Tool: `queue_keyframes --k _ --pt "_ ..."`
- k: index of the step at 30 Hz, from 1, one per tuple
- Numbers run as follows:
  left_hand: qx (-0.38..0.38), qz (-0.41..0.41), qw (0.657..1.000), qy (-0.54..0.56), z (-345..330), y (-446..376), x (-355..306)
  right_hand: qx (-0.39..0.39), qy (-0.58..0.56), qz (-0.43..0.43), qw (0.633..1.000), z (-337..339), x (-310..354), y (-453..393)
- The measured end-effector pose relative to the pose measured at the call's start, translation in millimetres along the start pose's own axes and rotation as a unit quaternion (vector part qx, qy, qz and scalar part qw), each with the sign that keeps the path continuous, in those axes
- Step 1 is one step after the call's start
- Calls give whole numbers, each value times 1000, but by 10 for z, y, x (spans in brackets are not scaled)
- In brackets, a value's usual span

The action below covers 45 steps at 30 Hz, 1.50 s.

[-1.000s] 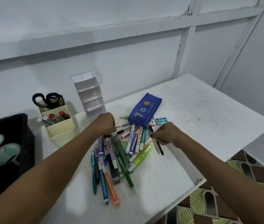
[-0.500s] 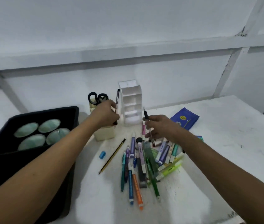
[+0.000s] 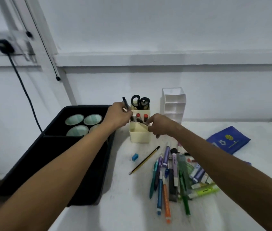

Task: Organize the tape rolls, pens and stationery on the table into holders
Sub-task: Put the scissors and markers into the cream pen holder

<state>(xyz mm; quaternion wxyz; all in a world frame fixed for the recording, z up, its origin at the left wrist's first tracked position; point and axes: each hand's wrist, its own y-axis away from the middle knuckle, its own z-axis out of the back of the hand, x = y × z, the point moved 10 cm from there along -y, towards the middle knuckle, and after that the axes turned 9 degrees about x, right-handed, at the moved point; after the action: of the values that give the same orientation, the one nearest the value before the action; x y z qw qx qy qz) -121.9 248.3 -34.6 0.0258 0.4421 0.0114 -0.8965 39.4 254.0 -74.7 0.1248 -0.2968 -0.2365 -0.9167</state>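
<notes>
A cream pen holder (image 3: 139, 136) stands at the back of the white table (image 3: 128, 205) with black scissors (image 3: 140, 101) and red-capped markers in it. My left hand (image 3: 117, 116) grips a black pen (image 3: 125, 102) beside the holder's left edge, its top end pointing up. My right hand (image 3: 159, 125) pinches a dark pen (image 3: 142, 122) that slants into the holder's front compartment. A heap of coloured pens and markers (image 3: 175, 174) lies on the table in front, with a yellow-black pencil (image 3: 144, 160) and a small blue eraser (image 3: 134, 156) to its left.
A white tiered organiser (image 3: 174, 104) stands right of the cream holder. A blue pencil pouch (image 3: 228, 139) lies at the right. A black tray (image 3: 60, 164) with several pale green tape rolls (image 3: 83, 120) sits at the left. A black cable (image 3: 25, 90) hangs from a wall socket.
Both hands rose from the pen heap with a pen each and moved left to the cream holder. The right hand's pen now dips into it. The view swung left.
</notes>
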Motion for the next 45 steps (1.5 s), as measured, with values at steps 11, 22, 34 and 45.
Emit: queue_keyframes --k 11,22,34,45 --pt "68 19 993 -94 -369 -96 186 -161 35 63 984 169 23 -256" --pt "87 10 984 -157 -459 -178 295 -178 -43 151 971 13 100 -349" --pt "90 -27 979 -179 -291 3 170 -136 -226 174 949 -82 -23 -387" --pt "11 -45 983 -176 -117 95 -156 -151 -223 182 946 97 -189 -96"
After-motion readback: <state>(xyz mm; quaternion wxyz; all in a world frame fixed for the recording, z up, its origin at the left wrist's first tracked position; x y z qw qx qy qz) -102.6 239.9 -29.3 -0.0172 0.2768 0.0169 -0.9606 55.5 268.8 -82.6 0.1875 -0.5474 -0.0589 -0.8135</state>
